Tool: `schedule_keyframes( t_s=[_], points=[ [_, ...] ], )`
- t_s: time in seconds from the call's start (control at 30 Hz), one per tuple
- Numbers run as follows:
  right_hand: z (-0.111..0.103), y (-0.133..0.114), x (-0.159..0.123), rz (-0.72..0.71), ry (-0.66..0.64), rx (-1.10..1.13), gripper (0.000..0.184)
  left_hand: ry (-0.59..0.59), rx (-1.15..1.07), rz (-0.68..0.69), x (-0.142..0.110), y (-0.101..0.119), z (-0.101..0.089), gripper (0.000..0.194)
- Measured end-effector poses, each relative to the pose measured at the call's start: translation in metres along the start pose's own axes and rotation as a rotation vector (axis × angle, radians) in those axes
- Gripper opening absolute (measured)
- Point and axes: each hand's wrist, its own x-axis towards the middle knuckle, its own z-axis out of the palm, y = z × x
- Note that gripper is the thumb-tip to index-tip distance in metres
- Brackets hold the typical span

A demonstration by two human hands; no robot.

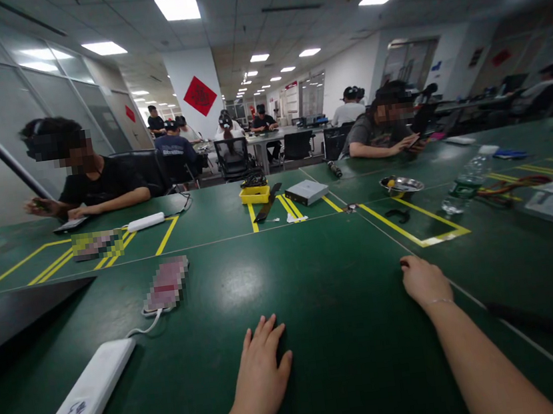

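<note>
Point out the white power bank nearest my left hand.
The front-left power bank, with dark scribbles on top; the far power bank lies near yellow tape.

One bottle, one yellow tray, one metal bowl

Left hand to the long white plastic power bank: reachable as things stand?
Probably yes. The left hand lies open on the green tabletop, with nothing visible standing between it and the power bank. The white cable meets the bank's far end, seemingly out of the way.
</note>
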Motion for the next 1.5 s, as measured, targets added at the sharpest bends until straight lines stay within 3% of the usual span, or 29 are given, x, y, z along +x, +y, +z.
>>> schedule_keyframes(
  t_s=[0.2, 0.3, 0.43, 0.6, 0.7, 0.8, 0.9, 0.97, 1.03, 1.13, 1.2, 1.33, 1.5],
  points=[
    [-0.005, -0.012, -0.005, -0.020, 0.009, 0.011, 0.036, 0.014, -0.055, 0.010, 0.000, -0.002, 0.000, 0.041],
    [-0.012, -0.030, -0.012, -0.099, 0.071, 0.056, 0.033, 0.054, -0.137, 0.004, 0.000, 0.001, -0.002, 0.036],
    [-0.024, -0.082, -0.047, -0.455, 0.108, 0.257, 0.024, 0.106, -0.405, -0.071, 0.001, 0.009, -0.006, 0.030],
    [-0.028, -0.159, -0.125, -1.021, 0.002, 0.379, 0.016, 0.001, -0.770, -0.128, 0.005, 0.011, -0.010, 0.032],
    [-0.023, -0.181, -0.158, -1.136, -0.023, 0.395, 0.015, -0.032, -0.831, -0.098, 0.007, 0.009, -0.011, 0.023],
    [-0.022, -0.181, -0.159, -1.156, -0.101, 0.468, 0.020, -0.033, -0.913, -0.137, 0.009, 0.007, -0.011, 0.019],
    [-0.025, -0.162, -0.129, -1.058, -0.108, 0.488, 0.035, -0.004, -1.087, -0.263, 0.010, 0.007, -0.010, 0.024],
    [-0.027, -0.138, -0.097, -0.786, -0.016, 0.376, 0.039, 0.054, -1.227, -0.342, 0.010, 0.009, -0.011, 0.031],
    [-0.027, -0.106, -0.064, -0.427, 0.071, 0.181, 0.040, 0.108, -1.346, -0.387, 0.010, 0.010, -0.012, 0.035],
    [-0.022, -0.053, -0.027, -0.023, 0.064, -0.038, 0.049, 0.125, -1.475, -0.429, 0.009, 0.010, -0.013, 0.036],
    [-0.018, -0.024, -0.013, 0.130, 0.014, -0.062, 0.055, 0.120, -1.540, -0.448, 0.009, 0.009, -0.013, 0.034],
    [-0.010, 0.001, -0.003, 0.150, -0.050, -0.030, 0.045, 0.083, -1.615, -0.461, 0.008, 0.007, -0.012, 0.032],
    [-0.008, -0.018, -0.005, 0.017, -0.103, 0.116, 0.033, 0.047, -1.617, -0.432, 0.009, 0.006, -0.011, 0.029]
  ],
)
